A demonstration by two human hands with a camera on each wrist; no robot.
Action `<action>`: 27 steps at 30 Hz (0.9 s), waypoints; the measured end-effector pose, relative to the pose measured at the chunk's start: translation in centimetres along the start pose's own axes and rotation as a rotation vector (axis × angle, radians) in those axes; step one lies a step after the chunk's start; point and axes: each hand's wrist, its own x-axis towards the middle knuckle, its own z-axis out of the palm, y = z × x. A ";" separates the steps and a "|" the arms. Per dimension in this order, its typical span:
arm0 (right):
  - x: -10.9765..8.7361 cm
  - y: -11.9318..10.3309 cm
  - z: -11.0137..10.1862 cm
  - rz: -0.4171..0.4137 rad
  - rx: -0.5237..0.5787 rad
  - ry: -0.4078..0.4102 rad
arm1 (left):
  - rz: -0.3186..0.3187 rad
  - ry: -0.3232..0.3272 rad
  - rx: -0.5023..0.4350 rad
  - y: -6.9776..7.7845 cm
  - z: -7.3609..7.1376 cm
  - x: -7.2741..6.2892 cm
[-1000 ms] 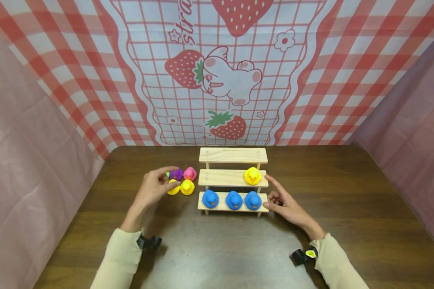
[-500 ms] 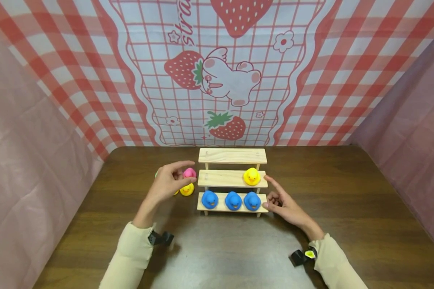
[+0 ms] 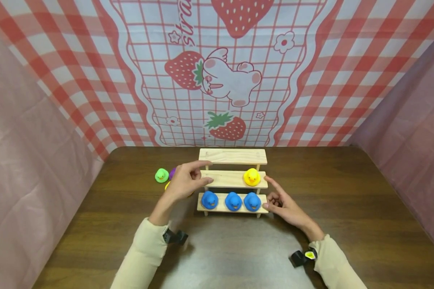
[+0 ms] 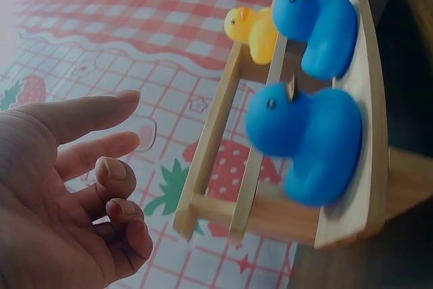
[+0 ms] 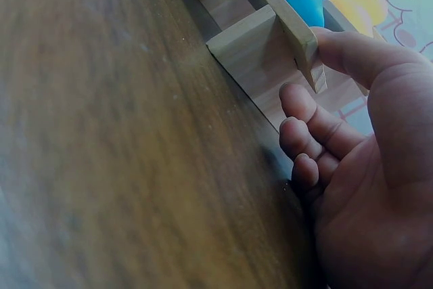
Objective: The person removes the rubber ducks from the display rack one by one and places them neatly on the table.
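A three-tier wooden stand (image 3: pixel 226 178) carries three blue toy ducks (image 3: pixel 233 201) on its lowest tier. One yellow toy duck (image 3: pixel 252 177) sits at the right end of the middle tier. My left hand (image 3: pixel 182 181) is by the stand's left end, thumb and index finger apart; in the left wrist view nothing lies between its fingers. With thumb and index finger stretched out, my right hand (image 3: pixel 287 206) touches the stand's right side. Its thumb (image 5: pixel 345 49) rests against the lowest tier's end, while the other fingers curl below.
Left of the stand, a green duck (image 3: pixel 161 175) sits on the brown table (image 3: pixel 231 253). A purple duck (image 3: pixel 172 173) and a yellow one (image 3: pixel 167 186) show partly behind my left hand, which hides the rest of that group. A strawberry-print cloth (image 3: pixel 188 104) hangs behind.
My left hand has moved right, from over the loose ducks to the stand's left end, uncovering the green duck and hiding the pink one. The right hand stays in place.
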 end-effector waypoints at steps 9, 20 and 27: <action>0.0 0.1 0.0 -0.020 0.000 -0.002 | 0.004 -0.048 -0.009 1.2 1.7 1.0; 0.1 0.0 0.0 -0.014 -0.012 0.002 | 0.018 -0.096 -0.026 2.0 3.8 2.1; 0.0 0.1 0.0 -0.013 -0.010 0.004 | 0.020 -0.152 -0.025 2.4 5.3 3.0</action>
